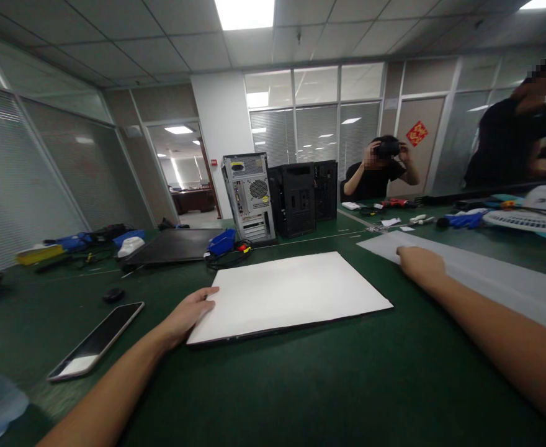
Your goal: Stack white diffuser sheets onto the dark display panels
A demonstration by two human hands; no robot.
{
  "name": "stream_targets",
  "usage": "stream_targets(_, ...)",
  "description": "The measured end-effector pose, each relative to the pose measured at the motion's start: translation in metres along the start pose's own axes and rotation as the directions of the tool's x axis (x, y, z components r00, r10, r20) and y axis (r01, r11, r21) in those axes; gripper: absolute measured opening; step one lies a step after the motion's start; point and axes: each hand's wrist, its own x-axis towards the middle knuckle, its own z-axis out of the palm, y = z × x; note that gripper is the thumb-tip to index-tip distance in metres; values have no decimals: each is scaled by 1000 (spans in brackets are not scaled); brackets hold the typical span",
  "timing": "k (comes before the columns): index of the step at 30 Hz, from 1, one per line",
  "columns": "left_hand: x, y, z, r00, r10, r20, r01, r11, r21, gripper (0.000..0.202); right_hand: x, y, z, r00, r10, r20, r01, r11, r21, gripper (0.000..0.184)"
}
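A white rectangular panel [288,295] with a dark underside lies flat on the green table [329,385] in front of me. My left hand [188,313] rests at the panel's near left edge, fingers curled against it and thumb reaching onto the white surface. My right hand [419,261] lies knuckles up on the near end of a long pale grey sheet [496,279] to the right of the panel; its fingers are tucked under and hidden.
A phone [97,340] lies face up at the left, a small black object [113,294] beyond it. Behind the panel are a black flat panel [175,245], a blue tool [221,242], cables and computer towers [249,197]. Two other people are at the far right.
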Motion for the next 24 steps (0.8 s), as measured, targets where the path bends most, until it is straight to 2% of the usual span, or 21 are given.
stream_targets(3,5,-5,-2,1000,6,14,-6,1000,-4,61,-2,-12,1,998,-51,-22,51,998,-34,43)
stream_targets(5,7,-7,-3,1000,12,17,-12,1000,-5,63,-2,-17,4,1000,-9,-25,8,998,-61,48)
stream_targets(8,5,-5,-2,1000,8,4,-8,1000,-7,62,2,-15,9,987,139,79,-136,990,-47,63)
stream_targets(11,0,-1,0,1000,-5,-15,4,1000,-13,60,7,-5,10,978,128,167,-130,992,-4,66)
stream_targets(16,-2,-1,1,1000,4,-5,-4,1000,-19,60,4,-4,4,989,100,112,-98,995,-23,59)
stream_targets(20,3,-5,-1,1000,1,17,-1,1000,-18,59,-10,-18,-7,997,34,62,-30,998,-57,47)
stream_targets(24,7,-8,-3,999,-4,45,6,999,-34,58,-26,-40,-24,998,-48,-50,45,996,-72,40)
